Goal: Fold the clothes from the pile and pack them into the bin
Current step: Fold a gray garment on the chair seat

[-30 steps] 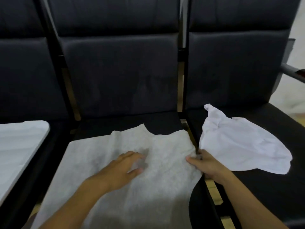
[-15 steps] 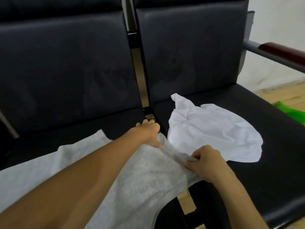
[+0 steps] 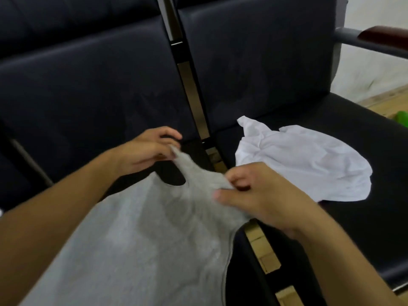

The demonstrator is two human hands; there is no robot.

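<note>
The grey sleeveless top [image 3: 141, 235] lay spread over the seat of the left black chair [image 3: 88, 89], its shoulder end lifted off the cushion between both hands. The left hand [image 3: 145, 151] pinched the tip of one shoulder strap, and the right hand [image 3: 260, 197] had its fingers curled round the fabric at the armhole edge beside it, the two hands close together but not touching. The knit looked thin, light and limp; it sagged between the grips and would likely crease wherever it was let go, so the seams at strap and armhole seemed the sensible places to hold. A crumpled white garment [image 3: 304, 164] sat on the seat of the right chair [image 3: 331, 133], just beyond the right hand and apart from the grey one. No bin could be identified; a green object [image 3: 402, 120] showed at the right edge, too little of it to name. Half a second earlier the left hand had pressed knuckles-down on the strap end against the seat; now it had turned and raised the strap, and the neckline curve stood open over the dark cushion.
</note>
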